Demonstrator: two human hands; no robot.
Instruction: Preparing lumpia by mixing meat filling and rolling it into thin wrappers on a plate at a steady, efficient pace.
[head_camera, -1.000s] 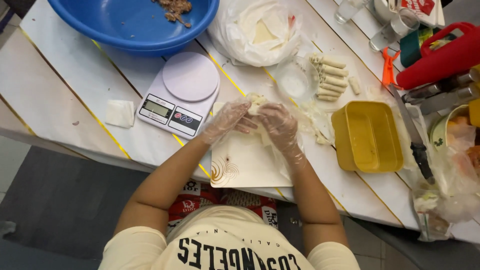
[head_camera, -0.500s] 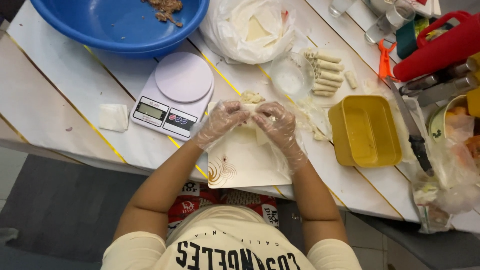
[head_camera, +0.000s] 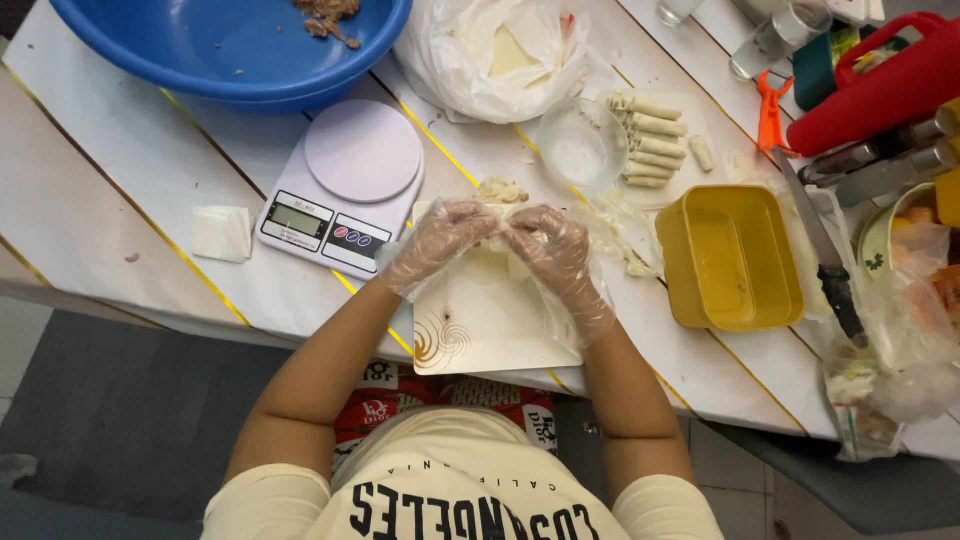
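Note:
Both of my hands wear clear plastic gloves and meet over a pale square plate (head_camera: 495, 330). My left hand (head_camera: 440, 240) and my right hand (head_camera: 555, 255) pinch a thin pale wrapper (head_camera: 500, 240) between the fingertips, folding it over a small filling. A little lump of filling (head_camera: 500, 190) lies just beyond my fingers. Several finished rolls (head_camera: 650, 140) are stacked further back on the right, beside a small clear glass bowl (head_camera: 580, 150).
A white kitchen scale (head_camera: 345, 185) stands to the left, a big blue basin (head_camera: 230, 45) behind it. A plastic bag of wrappers (head_camera: 495, 55) lies at the back. To the right are a yellow box (head_camera: 730, 260), a knife (head_camera: 815, 240) and a red container (head_camera: 880, 85).
My hands have stayed over the plate, working the wrapper closer together. The view has shifted slightly, so the table sits a bit higher in the frame.

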